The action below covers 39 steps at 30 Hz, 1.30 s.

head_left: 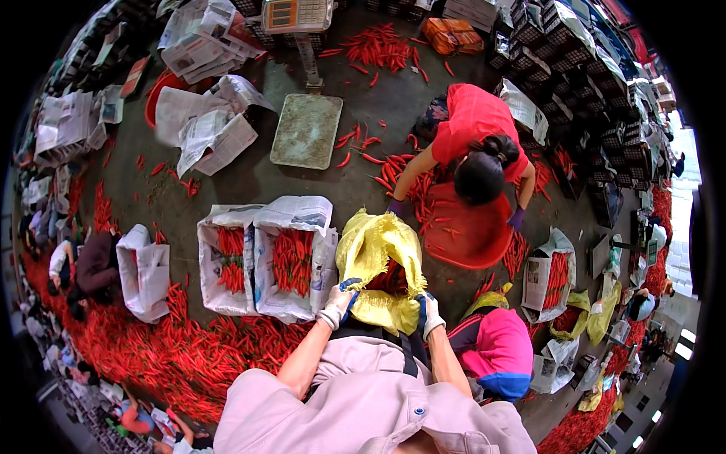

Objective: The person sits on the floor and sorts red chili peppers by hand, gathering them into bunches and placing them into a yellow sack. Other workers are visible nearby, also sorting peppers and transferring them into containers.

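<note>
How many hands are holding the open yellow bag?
2: the left hand grips the yellow bag on its left side, the right hand on its right. Both are in view.

Left grip (338, 304) and right grip (429, 312) hold a yellow sack (370, 236), mouth gaping! | red chillies (390, 278) inside | paper-lined boxes (324, 265) just left | red-shirted co-worker (484, 125) stooping at a red basin (476, 238), ahead right!

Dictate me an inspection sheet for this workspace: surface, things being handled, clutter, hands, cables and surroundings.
Surface: grey floor, strewn with red chillies.
Things handled: yellow sack, mouth open, chillies inside.
Clutter: loose newspaper beside a floor scale.
Hands: gloved left hand and right hand grip opposite sides of the sack's rim.
Cables: nothing seen.
Surroundings: co-worker in red bending over a red basin; stacked dark crates ahead, to the right.
</note>
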Each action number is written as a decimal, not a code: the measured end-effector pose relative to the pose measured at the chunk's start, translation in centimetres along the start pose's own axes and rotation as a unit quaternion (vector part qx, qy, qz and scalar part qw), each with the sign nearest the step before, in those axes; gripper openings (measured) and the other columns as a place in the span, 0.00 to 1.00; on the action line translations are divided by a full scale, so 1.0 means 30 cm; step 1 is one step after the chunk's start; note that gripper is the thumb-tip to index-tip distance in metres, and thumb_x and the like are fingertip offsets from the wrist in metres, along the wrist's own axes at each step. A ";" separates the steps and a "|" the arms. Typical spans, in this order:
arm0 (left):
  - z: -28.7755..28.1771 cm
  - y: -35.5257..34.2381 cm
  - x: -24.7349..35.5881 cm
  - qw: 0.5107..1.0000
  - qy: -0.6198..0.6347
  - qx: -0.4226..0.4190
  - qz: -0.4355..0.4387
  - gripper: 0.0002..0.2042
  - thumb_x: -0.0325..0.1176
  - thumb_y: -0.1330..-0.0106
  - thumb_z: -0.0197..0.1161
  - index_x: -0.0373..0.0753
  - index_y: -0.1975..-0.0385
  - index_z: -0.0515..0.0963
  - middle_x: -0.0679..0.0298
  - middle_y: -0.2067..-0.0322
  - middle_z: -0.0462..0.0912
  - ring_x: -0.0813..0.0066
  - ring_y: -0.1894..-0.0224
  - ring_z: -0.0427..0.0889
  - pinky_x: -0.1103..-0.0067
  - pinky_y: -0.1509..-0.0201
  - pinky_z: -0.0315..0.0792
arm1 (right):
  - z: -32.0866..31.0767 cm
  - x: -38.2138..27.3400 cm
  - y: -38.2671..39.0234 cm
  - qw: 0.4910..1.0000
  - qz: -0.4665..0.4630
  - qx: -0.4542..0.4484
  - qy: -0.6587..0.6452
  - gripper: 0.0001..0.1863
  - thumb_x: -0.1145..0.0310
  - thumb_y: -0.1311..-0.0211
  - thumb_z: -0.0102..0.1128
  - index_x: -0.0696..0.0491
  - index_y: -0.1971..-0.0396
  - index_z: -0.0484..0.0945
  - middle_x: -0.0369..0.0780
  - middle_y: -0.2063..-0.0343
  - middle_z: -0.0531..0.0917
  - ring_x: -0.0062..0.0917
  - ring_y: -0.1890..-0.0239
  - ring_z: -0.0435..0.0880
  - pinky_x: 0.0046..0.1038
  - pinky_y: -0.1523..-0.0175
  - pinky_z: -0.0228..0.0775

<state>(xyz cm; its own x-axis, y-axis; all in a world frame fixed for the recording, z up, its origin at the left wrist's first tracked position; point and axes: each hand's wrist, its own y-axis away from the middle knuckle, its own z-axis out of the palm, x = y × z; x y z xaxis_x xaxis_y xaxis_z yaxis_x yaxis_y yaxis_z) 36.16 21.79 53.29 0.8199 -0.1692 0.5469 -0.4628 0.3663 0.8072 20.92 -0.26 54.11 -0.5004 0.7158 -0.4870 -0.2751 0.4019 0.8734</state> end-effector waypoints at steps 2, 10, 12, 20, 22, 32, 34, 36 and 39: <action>0.012 0.001 0.012 0.999 -0.026 -0.016 0.018 0.13 0.22 0.41 0.55 0.39 0.57 0.79 0.71 0.67 0.80 0.85 0.69 0.74 0.86 0.65 0.70 | -0.002 -0.001 -0.021 1.000 -0.007 0.018 0.007 0.04 0.70 0.48 0.54 0.50 0.75 0.78 0.30 0.81 0.73 0.17 0.80 0.68 0.23 0.73 0.61; 0.004 -0.019 -0.042 0.979 -0.174 0.085 0.071 0.14 0.31 0.46 0.58 0.43 0.58 0.79 0.64 0.71 0.81 0.75 0.68 0.77 0.78 0.60 0.72 | 0.006 -0.001 -0.001 0.970 0.184 -0.158 -0.006 0.19 0.58 0.44 0.45 0.55 0.61 0.76 0.44 0.67 0.81 0.36 0.65 0.82 0.36 0.58 0.75; 0.046 0.065 0.061 0.988 -0.131 0.072 0.048 0.14 0.36 0.48 0.61 0.46 0.59 0.80 0.58 0.71 0.83 0.70 0.70 0.81 0.75 0.63 0.73 | 0.039 -0.093 0.078 0.979 0.110 -0.150 0.084 0.21 0.56 0.44 0.43 0.55 0.60 0.76 0.44 0.62 0.81 0.36 0.60 0.80 0.35 0.52 0.72; 0.016 0.150 0.134 0.958 -0.224 0.180 0.015 0.17 0.42 0.48 0.62 0.37 0.64 0.79 0.51 0.73 0.81 0.60 0.68 0.82 0.69 0.63 0.73 | -0.005 -0.226 -0.174 0.866 -0.112 -0.212 0.438 0.10 0.67 0.47 0.50 0.56 0.71 0.78 0.42 0.74 0.79 0.34 0.74 0.80 0.35 0.66 0.75; 0.000 0.200 0.023 0.945 -0.215 0.245 0.028 0.14 0.39 0.47 0.58 0.35 0.68 0.79 0.49 0.77 0.80 0.59 0.71 0.81 0.70 0.67 0.73 | -0.027 -0.161 -0.266 0.879 -0.045 -0.206 0.427 0.10 0.67 0.47 0.50 0.56 0.70 0.78 0.42 0.73 0.79 0.34 0.74 0.80 0.35 0.66 0.75; 0.026 -0.173 -0.086 0.936 0.121 0.329 0.024 0.15 0.42 0.41 0.57 0.37 0.63 0.77 0.56 0.71 0.81 0.63 0.67 0.80 0.70 0.65 0.71 | -0.069 -0.240 -0.251 0.946 0.022 -0.065 0.317 0.11 0.67 0.45 0.51 0.56 0.65 0.77 0.43 0.71 0.81 0.36 0.71 0.80 0.37 0.65 0.75; 0.006 -0.161 -0.150 0.935 0.144 0.323 0.020 0.16 0.44 0.42 0.58 0.37 0.63 0.77 0.56 0.71 0.81 0.63 0.68 0.79 0.70 0.66 0.70 | -0.128 -0.199 -0.253 0.960 0.103 -0.106 0.239 0.12 0.66 0.44 0.50 0.56 0.63 0.77 0.43 0.69 0.81 0.38 0.69 0.81 0.38 0.64 0.75; -0.007 -0.169 -0.165 0.939 0.162 0.301 0.038 0.18 0.46 0.43 0.59 0.37 0.63 0.77 0.56 0.71 0.81 0.64 0.68 0.79 0.70 0.66 0.70 | -0.170 -0.187 -0.254 0.960 0.199 -0.154 0.119 0.15 0.64 0.43 0.49 0.56 0.60 0.76 0.44 0.65 0.81 0.40 0.64 0.81 0.39 0.61 0.75; -0.004 -0.182 -0.155 0.944 0.214 0.236 0.083 0.20 0.49 0.44 0.60 0.37 0.62 0.78 0.56 0.71 0.81 0.64 0.68 0.79 0.70 0.67 0.70 | -0.177 -0.184 -0.240 0.973 0.163 -0.143 0.083 0.17 0.62 0.43 0.48 0.56 0.58 0.75 0.44 0.63 0.80 0.40 0.63 0.80 0.40 0.59 0.74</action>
<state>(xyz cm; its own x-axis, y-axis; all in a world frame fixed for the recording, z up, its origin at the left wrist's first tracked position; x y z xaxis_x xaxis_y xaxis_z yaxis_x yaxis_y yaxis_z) 34.93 20.68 46.31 0.7372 0.2773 0.6162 -0.6129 -0.1097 0.7825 21.29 -10.14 50.51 -0.7186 0.6671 -0.1964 -0.2836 -0.0232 0.9587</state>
